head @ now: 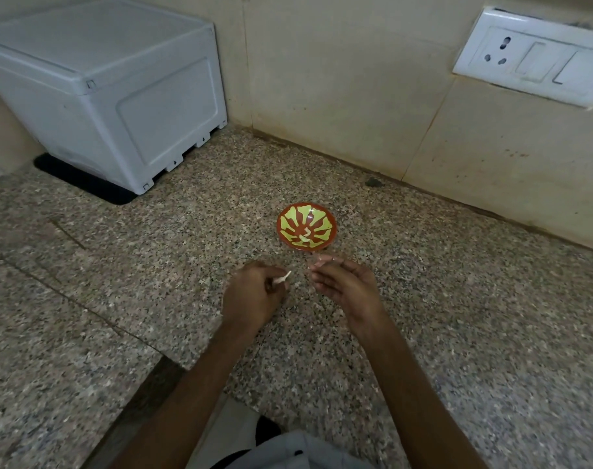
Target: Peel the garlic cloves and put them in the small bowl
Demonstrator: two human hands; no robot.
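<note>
Peeling step. Your left hand (254, 294) pinches a pale sliver (284, 277); right hand (342, 282) curls loosely, contents indiscernible. Next: a short reach to the small bowl (326, 221) at 12 o'clock.

Home kitchen: granite counter (423, 299), wall socket (531, 59).

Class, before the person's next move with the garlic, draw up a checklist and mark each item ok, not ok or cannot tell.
1. Bowl upright on the counter: ok.
2. Bowl close ahead of both hands: ok.
3. Left hand pinches a white piece: ok.
4. White piece is a peeled clove, not skin: cannot tell.
5. Right hand free to help: cannot tell, its fingertips are blurred.
</note>
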